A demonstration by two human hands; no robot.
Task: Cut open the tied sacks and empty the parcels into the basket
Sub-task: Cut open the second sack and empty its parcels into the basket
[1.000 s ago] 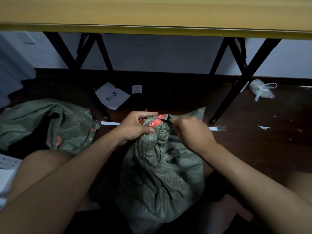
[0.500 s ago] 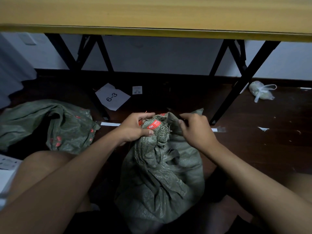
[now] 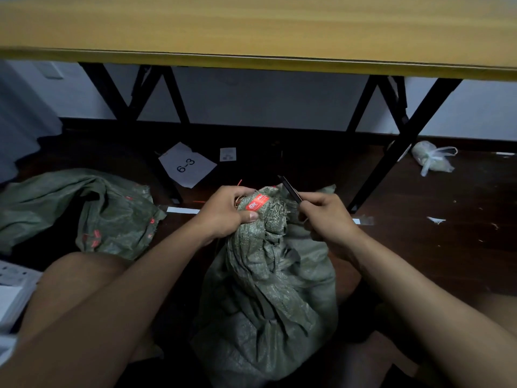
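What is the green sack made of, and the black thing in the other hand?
The green sack looks like woven plastic cloth: a fine criss-cross weave with a dull sheen, crumpled stiffly, frayed threads at its bunched neck, which the left hand grips. The thin black blade in the right hand looks like dark matte metal or plastic; the picture is too dim to tell which.

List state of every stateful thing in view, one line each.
green sack: upright between the knees, neck bunched, red tie tag still on
left hand: grips the sack neck
right hand: holds a dark blade
blade: raised clear above the neck, tip pointing up and away
second green sack: slumped flat on the floor, left
paper marked 6-3: lying flat on the floor
white plastic bag: knotted, on the floor
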